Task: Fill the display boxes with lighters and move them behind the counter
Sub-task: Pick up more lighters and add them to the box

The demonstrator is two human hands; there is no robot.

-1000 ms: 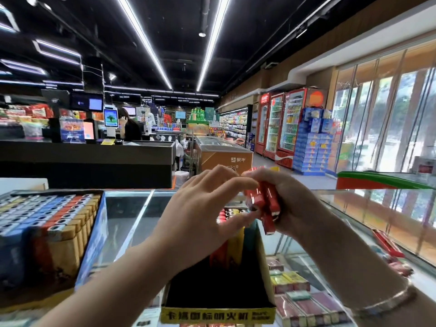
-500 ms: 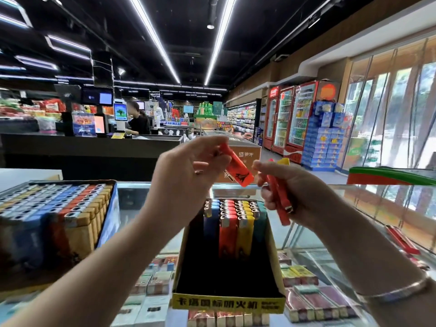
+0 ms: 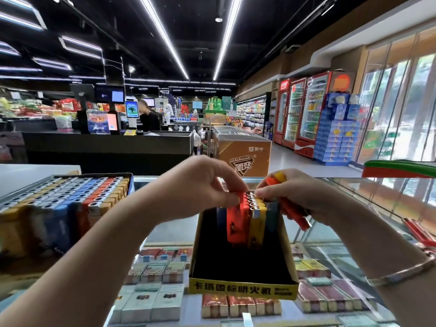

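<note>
The glass-topped counter [image 3: 165,232] carries two cardboard display boxes. A black box with a yellow front strip [image 3: 243,287] stands just below the hands [image 3: 203,185], partly filled with upright lighters. A full box of lighters [image 3: 63,199] stands to the left of the hands.

Open-topped display box [image 3: 243,287]: near half, below and toward the body from both hands, is bare black floor, free to enter from above. Far end blocked by upright lighter rows [image 3: 245,223]. Left of left hand [image 3: 200,185]: full lighter tray [image 3: 59,204]. Between tray and box, bare glass countertop [image 3: 165,230] passable. Right hand [image 3: 304,197] carries spare lighters [image 3: 295,213].
</note>
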